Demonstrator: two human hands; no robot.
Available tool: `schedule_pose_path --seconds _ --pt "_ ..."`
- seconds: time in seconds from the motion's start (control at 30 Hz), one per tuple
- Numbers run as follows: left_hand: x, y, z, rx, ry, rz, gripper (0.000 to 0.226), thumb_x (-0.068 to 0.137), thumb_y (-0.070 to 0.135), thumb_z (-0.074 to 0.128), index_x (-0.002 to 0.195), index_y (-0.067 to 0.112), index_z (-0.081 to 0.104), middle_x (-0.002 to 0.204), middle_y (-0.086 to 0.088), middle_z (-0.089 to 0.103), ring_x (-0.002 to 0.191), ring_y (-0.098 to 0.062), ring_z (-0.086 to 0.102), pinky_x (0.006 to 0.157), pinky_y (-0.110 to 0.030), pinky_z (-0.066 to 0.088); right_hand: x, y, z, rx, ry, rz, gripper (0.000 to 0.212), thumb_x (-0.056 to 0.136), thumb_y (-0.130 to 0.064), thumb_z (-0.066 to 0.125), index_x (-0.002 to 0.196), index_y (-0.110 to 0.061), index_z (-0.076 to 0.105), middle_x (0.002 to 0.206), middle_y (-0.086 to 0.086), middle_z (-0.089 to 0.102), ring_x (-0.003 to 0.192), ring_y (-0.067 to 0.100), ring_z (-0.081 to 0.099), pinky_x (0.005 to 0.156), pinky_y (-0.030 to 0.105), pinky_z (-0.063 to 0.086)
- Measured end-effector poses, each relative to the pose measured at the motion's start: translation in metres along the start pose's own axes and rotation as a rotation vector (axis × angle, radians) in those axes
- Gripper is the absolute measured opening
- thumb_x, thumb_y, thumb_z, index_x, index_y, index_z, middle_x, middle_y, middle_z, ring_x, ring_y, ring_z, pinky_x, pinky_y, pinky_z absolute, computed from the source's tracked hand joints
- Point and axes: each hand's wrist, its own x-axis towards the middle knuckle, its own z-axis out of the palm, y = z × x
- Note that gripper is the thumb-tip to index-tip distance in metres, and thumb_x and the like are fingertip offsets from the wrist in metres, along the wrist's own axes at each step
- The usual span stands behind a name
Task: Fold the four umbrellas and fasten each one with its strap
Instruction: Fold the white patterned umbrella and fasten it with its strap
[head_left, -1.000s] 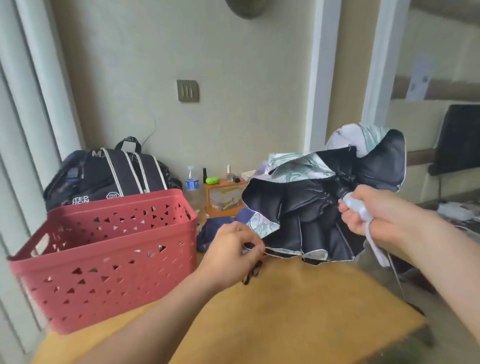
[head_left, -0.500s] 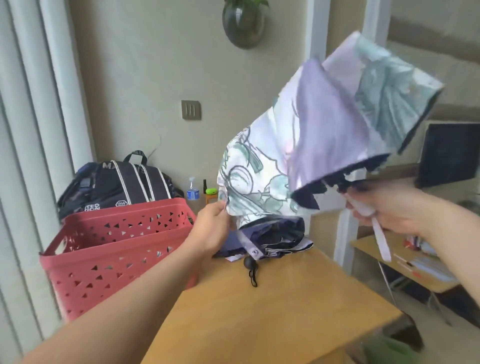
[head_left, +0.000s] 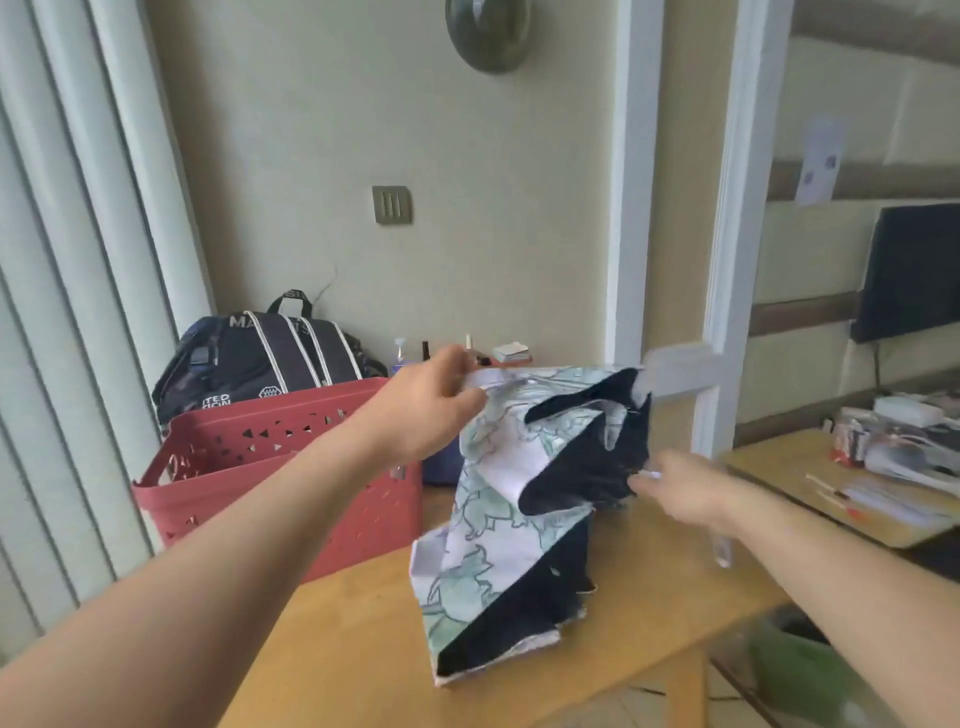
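Observation:
A collapsed umbrella (head_left: 493, 525) with a white, lilac and green leaf print outside and black lining hangs over the wooden table (head_left: 353, 649), its canopy loose and crumpled. My left hand (head_left: 441, 405) pinches the canopy's upper edge at the left and holds it up. My right hand (head_left: 680, 488) grips the umbrella's handle end at the right, mostly hidden by the black fabric; a pale wrist strap (head_left: 722, 545) dangles below it. A dark blue umbrella (head_left: 441, 470) lies behind, partly hidden.
A red perforated basket (head_left: 270, 467) stands on the table's left, a black backpack (head_left: 260, 358) behind it. Small bottles and a box sit by the wall. A second table (head_left: 779, 467) with papers is at the right, near a white door frame.
The umbrella has come down from high in the air to hang just above the table. My left hand has shifted up to the canopy's top edge; my right hand has dropped lower.

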Motion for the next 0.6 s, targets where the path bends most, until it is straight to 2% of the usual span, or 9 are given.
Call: schedule_pose_path --seconds 0.07,0.17,0.27,0.3,0.37,0.43,0.47,0.53,0.6 --pt "-0.003 -0.013 0.012 0.196 -0.102 -0.098 0.025 0.1 0.032 0.053 0.12 0.017 0.053 0.102 -0.002 0.062 0.09 -0.026 0.057 0.068 -0.035 0.04 0.004 0.008 0.019 -0.164 0.04 -0.062 0.029 0.106 -0.043 0.053 0.11 -0.015 0.061 0.114 0.005 0.064 0.098 0.025 0.061 0.081 0.037 0.049" --pt "-0.01 -0.037 0.027 0.132 -0.153 -0.208 0.023 0.098 0.031 0.058 0.116 0.018 0.054 0.1 0.001 0.063 0.094 -0.025 0.061 0.071 -0.036 0.045 0.005 0.023 0.045 -0.242 0.056 -0.109 0.04 0.099 -0.056 0.058 0.121 -0.023 0.063 0.118 0.003 0.066 0.099 0.023 0.063 0.089 0.04 0.054" --pt "-0.02 -0.047 0.034 0.156 -0.231 -0.108 0.037 0.09 0.012 0.061 0.121 0.024 0.044 0.092 0.0 0.059 0.082 -0.021 0.057 0.065 -0.033 0.043 -0.001 0.03 0.055 -0.361 0.001 -0.112 0.071 0.074 -0.065 0.082 0.125 -0.026 0.051 0.118 -0.002 0.062 0.098 0.02 0.062 0.085 0.039 0.056" --pt "-0.022 -0.048 0.034 0.18 -0.248 -0.061 0.035 0.088 0.01 0.062 0.115 0.026 0.047 0.089 0.001 0.06 0.079 -0.021 0.056 0.064 -0.031 0.042 -0.003 0.031 0.057 -0.423 -0.025 -0.107 0.079 0.071 -0.062 0.086 0.129 -0.026 0.046 0.118 -0.001 0.059 0.097 0.02 0.062 0.083 0.039 0.057" --pt "-0.026 -0.05 0.033 0.216 -0.246 0.003 0.024 0.087 0.015 0.066 0.098 0.033 0.056 0.085 0.007 0.063 0.078 -0.018 0.059 0.068 -0.031 0.046 -0.008 0.031 0.063 -0.568 0.003 -0.16 0.079 0.082 -0.056 0.08 0.14 -0.026 0.035 0.116 0.001 0.056 0.095 0.023 0.062 0.079 0.041 0.058" --pt "-0.027 -0.05 0.026 0.233 -0.215 0.052 0.02 0.087 0.019 0.068 0.086 0.037 0.06 0.077 0.011 0.064 0.072 -0.011 0.06 0.069 -0.028 0.049 -0.01 0.029 0.067 -0.72 0.157 -0.24 0.075 0.095 -0.052 0.066 0.151 -0.027 0.023 0.113 0.002 0.056 0.098 0.025 0.061 0.079 0.042 0.057" --pt "-0.027 -0.049 0.022 0.242 -0.192 0.066 0.019 0.087 0.02 0.069 0.083 0.036 0.061 0.074 0.011 0.064 0.069 -0.009 0.06 0.067 -0.026 0.048 -0.013 0.024 0.069 -0.782 0.224 -0.273 0.078 0.098 -0.045 0.064 0.157 -0.028 0.015 0.118 0.004 0.057 0.105 0.028 0.059 0.083 0.043 0.056" --pt "-0.025 -0.043 0.013 0.26 -0.126 0.096 0.013 0.088 0.021 0.069 0.082 0.033 0.067 0.072 0.008 0.067 0.068 -0.012 0.061 0.065 -0.025 0.048 -0.016 0.017 0.072 -0.864 0.269 -0.3 0.099 0.093 -0.021 0.069 0.163 -0.03 -0.001 0.134 0.008 0.052 0.118 0.031 0.053 0.092 0.044 0.053" --pt "-0.022 -0.032 0.002 0.237 -0.047 0.105 0.008 0.091 0.024 0.069 0.088 0.029 0.074 0.079 0.009 0.072 0.073 -0.011 0.066 0.069 -0.022 0.05 -0.019 0.009 0.07 -0.88 0.249 -0.324 0.119 0.084 -0.011 0.075 0.163 -0.033 -0.01 0.137 0.009 0.048 0.117 0.031 0.049 0.09 0.042 0.051"
